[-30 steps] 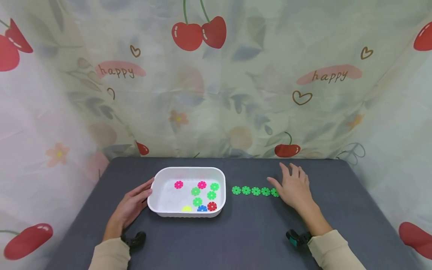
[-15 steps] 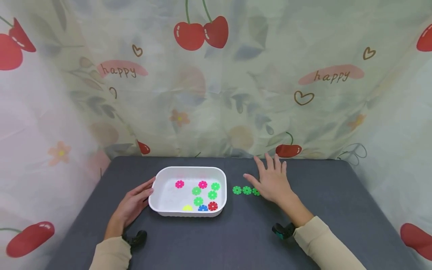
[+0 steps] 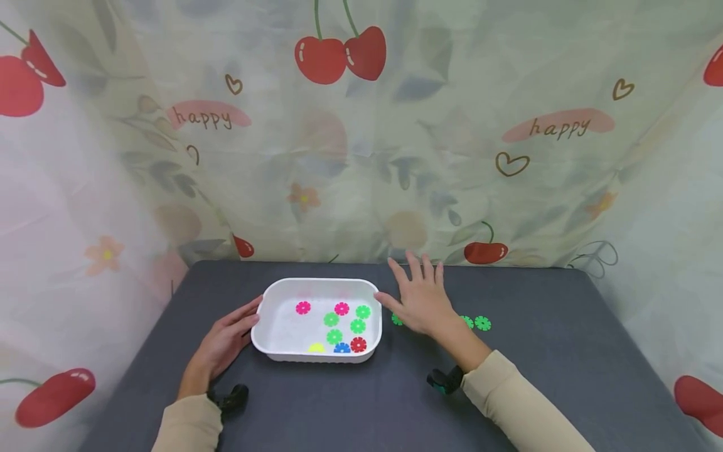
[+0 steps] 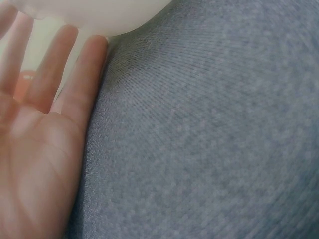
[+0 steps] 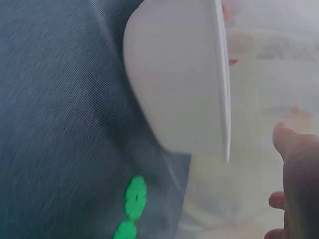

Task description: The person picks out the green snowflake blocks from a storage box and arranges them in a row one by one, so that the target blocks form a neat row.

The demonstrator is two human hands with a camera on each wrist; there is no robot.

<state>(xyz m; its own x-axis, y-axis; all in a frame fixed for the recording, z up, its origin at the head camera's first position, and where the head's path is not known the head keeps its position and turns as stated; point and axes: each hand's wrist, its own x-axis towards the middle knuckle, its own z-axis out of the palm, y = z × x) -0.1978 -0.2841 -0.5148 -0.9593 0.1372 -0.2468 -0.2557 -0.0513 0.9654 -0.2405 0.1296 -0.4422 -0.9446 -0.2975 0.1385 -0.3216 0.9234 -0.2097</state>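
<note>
A white plastic tray (image 3: 277, 328) holds several flower-shaped discs: pink, green, yellow, blue and a red disc (image 3: 358, 344). My left hand (image 3: 224, 342) touches the tray's left side with extended fingers, and in the left wrist view the fingertips meet the white wall (image 4: 114, 15). Fingers spread, my right hand (image 3: 422, 304) hovers over a row of green discs, its thumb near the tray's right rim. At the row's right end a green disc (image 3: 482, 323) shows, while the middle ones are hidden. The right wrist view shows green discs (image 5: 135, 197) beside the tray.
The dark grey tabletop (image 3: 361, 408) lies under everything. Behind it hangs a printed curtain (image 3: 361, 188) with cherries and hearts, which also lines both sides. Each wrist wears a black strap device (image 3: 446, 380).
My right hand has moved left along the row of green discs to the tray's right rim, uncovering the right end of the row. The left hand stays at the tray.
</note>
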